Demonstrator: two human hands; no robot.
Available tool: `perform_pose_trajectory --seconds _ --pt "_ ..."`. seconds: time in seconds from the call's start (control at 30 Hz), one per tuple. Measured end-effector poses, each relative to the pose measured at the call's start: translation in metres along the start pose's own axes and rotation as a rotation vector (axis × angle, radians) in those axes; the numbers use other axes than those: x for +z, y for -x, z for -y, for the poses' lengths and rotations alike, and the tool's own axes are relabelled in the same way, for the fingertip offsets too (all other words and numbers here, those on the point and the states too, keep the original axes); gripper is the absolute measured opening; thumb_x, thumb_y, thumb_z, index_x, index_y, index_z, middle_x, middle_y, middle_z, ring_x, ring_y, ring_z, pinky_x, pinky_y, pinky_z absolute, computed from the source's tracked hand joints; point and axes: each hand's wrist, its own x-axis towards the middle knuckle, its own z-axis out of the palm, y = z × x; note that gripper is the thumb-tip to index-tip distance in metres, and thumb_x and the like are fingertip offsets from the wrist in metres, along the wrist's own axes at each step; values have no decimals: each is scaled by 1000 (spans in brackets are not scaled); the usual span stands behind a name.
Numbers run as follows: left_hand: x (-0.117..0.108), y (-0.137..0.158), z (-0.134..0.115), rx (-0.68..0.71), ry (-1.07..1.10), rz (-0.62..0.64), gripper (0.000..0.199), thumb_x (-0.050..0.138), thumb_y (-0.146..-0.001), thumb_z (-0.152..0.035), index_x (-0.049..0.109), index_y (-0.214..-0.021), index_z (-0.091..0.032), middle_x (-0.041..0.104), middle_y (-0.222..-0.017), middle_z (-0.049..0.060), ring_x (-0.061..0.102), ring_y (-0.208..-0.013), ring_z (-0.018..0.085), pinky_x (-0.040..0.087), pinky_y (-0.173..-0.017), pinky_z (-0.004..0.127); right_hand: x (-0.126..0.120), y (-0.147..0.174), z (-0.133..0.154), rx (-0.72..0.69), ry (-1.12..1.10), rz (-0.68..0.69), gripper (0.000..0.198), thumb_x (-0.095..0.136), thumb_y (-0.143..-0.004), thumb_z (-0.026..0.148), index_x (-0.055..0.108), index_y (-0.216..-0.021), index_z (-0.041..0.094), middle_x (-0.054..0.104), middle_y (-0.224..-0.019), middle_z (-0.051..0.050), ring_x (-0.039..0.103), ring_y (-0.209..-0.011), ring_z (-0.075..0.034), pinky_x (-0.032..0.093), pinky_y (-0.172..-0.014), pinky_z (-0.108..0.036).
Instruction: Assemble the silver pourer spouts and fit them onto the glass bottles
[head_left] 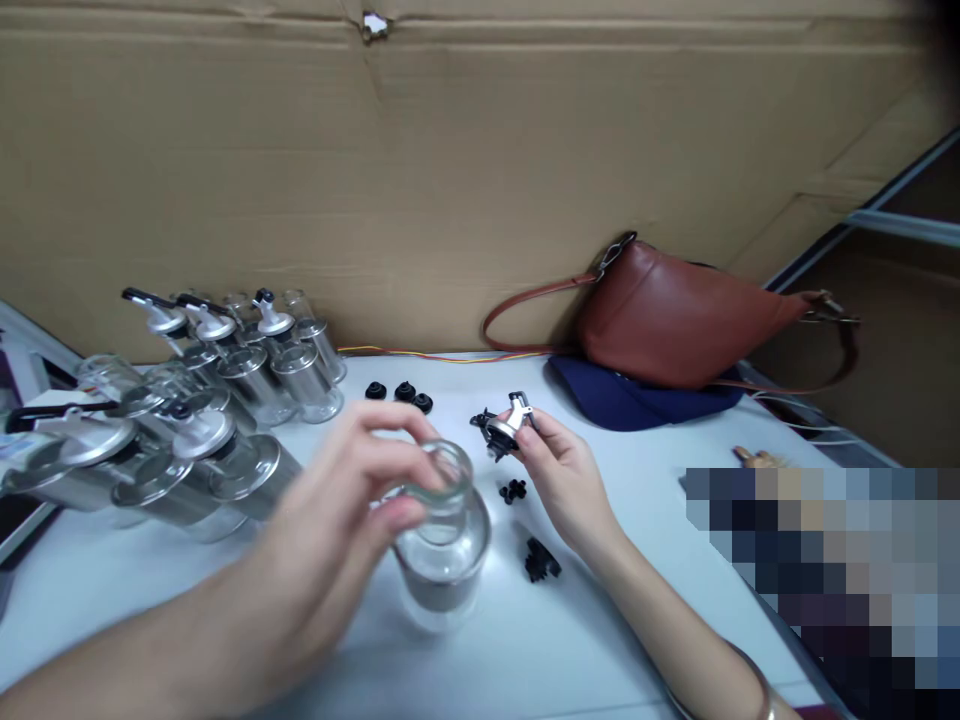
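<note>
My left hand (352, 520) has its fingers round the neck of a glass bottle (444, 560) with a metal band, which stands upright in front of me. The bottle's mouth is uncovered. Between the fingers and thumb of my right hand (566, 475) is a silver and black pourer stopper (506, 425), held above the table to the right of the bottle. Small black plastic parts (541, 560) lie under and beside my right hand, and more black caps (405, 392) sit farther back.
Several bottles (247, 380) crowd the left side, some topped with pourers. A brown leather bag (660, 320) rests on a dark blue cap (637, 400) at the back right. Cardboard (450, 180) walls off the rear of the white table (360, 650). A pixelated area covers the lower right.
</note>
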Motion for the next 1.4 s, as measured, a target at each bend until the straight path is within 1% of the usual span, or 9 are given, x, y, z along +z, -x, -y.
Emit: perform_pose_trajectory --seconds 0.1,0.23,0.43,0.67,0.87,1.07,1.23,1.3,1.4 --pt "36 -9 3 -4 -26 78 19 40 -98 -13 47 -109 -26 47 -110 4 56 -100 14 50 -88 26 -2 1 -3 -28 -15 -42 44 61 -81 62 67 -91 20 67 -82 -4 59 -70 -17 51 -69 -30" --pt "48 -3 17 29 -7 68 22 37 -96 -8 44 -109 -25 46 -110 5 52 -106 15 48 -90 26 -6 4 -3 -65 -11 -57 48 59 -82 65 67 -98 20 68 -90 -7 62 -82 -21 50 -78 -35" --pt "51 -8 24 1 175 90 15 33 -100 -16 40 -110 -25 49 -126 10 51 -119 20 43 -99 36 -8 10 14 -171 -6 44 43 57 -85 61 72 -104 25 66 -96 -7 63 -88 -22 50 -82 -36" --pt "52 -12 31 -112 356 160 9 38 -101 -31 43 -105 -25 57 -112 6 56 -106 18 44 -91 34 11 2 47 -217 -39 213 33 63 -84 55 74 -97 27 63 -92 -4 59 -73 -16 51 -64 -26" --pt "53 -9 39 -33 329 163 5 37 -100 -24 40 -105 -25 54 -106 6 55 -97 17 45 -83 32 9 5 40 -156 -42 313 34 56 -89 52 71 -103 25 57 -93 -5 54 -64 -13 49 -59 -25" --pt "56 -11 44 76 392 94 28 42 -99 -18 29 -119 -33 50 -113 4 56 -104 14 47 -92 30 5 9 46 -215 90 348 30 56 -91 49 70 -105 27 58 -96 -6 58 -86 -19 51 -77 -27" --pt "48 -16 43 108 391 209 51 42 -98 -13 25 -138 -38 44 -142 8 48 -131 19 41 -108 36 3 8 51 -232 164 406 30 51 -94 46 67 -114 31 62 -108 -6 59 -99 -22 49 -85 -28" --pt "42 -19 41 103 358 240 51 44 -98 -13 29 -139 -39 45 -146 6 42 -138 20 36 -113 39 2 9 50 -212 154 427 31 50 -95 46 65 -117 32 62 -112 -6 59 -103 -23 49 -88 -30" --pt "34 -24 39 125 330 288 51 47 -96 -15 32 -139 -37 51 -140 7 48 -133 21 40 -110 39 1 10 50 -165 109 482 30 49 -95 45 63 -120 34 63 -114 -5 59 -103 -22 48 -89 -32"
